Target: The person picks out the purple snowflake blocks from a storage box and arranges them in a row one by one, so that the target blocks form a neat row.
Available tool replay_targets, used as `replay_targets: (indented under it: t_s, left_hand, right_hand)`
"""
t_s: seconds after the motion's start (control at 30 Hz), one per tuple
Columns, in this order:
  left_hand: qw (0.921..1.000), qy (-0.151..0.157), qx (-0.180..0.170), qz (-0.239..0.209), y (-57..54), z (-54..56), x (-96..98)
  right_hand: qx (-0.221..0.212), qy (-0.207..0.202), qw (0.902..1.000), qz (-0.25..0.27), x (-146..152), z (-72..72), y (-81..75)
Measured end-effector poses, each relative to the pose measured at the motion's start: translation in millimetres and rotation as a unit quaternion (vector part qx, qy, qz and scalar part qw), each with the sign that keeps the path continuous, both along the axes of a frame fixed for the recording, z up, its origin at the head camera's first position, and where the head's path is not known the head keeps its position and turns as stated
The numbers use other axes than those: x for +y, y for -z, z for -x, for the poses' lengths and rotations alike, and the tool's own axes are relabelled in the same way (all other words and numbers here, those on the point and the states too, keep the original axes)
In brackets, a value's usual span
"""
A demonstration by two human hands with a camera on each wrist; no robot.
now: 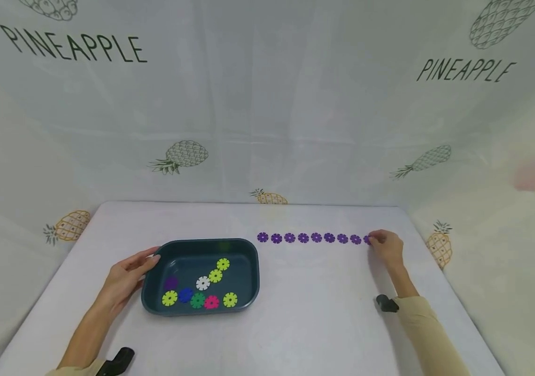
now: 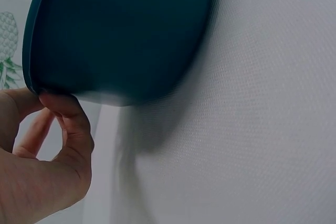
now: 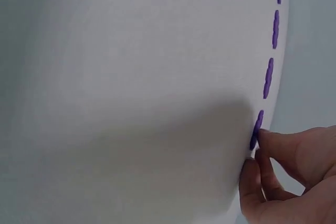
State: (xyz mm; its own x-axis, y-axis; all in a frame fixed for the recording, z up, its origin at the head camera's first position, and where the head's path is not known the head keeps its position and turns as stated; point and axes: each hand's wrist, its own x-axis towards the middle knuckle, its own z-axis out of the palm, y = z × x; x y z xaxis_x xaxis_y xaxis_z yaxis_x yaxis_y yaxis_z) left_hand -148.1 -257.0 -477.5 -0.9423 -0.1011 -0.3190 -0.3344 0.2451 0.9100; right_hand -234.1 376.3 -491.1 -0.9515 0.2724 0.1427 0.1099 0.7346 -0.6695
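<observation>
My left hand grips the left rim of a dark teal tray, thumb over the edge and fingers beneath. The left wrist view shows that hand pinching the rim of the tray. Purple notched discs form a straight row across the upper right of the white table. At the row's right end, my right hand pinches the last purple disc, partly covered by fingertips. Close up, the right hand has its fingertips at the edge of that disc, which lies on the table.
Inside the tray are several loose discs: yellow, white, blue, green, pink and purple. A pineapple-print curtain hangs behind the white table. Black straps sit at the wrists.
</observation>
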Motion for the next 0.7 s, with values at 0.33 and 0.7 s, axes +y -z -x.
replay_targets:
  t_s: [0.33, 0.7]
  left_hand:
    - [0.9999, 0.0, -0.007, -0.014, -0.2, -0.4, 0.4]
    - [0.9997, -0.004, -0.017, -0.014, 0.3, -0.7, 2.7]
  right_hand:
    - [0.009, -0.013, 0.9996, 0.022, -21, 1.8, -9.4]
    - [0.051, -0.076, 0.9949, 0.041, -61, 2.7, -18.2]
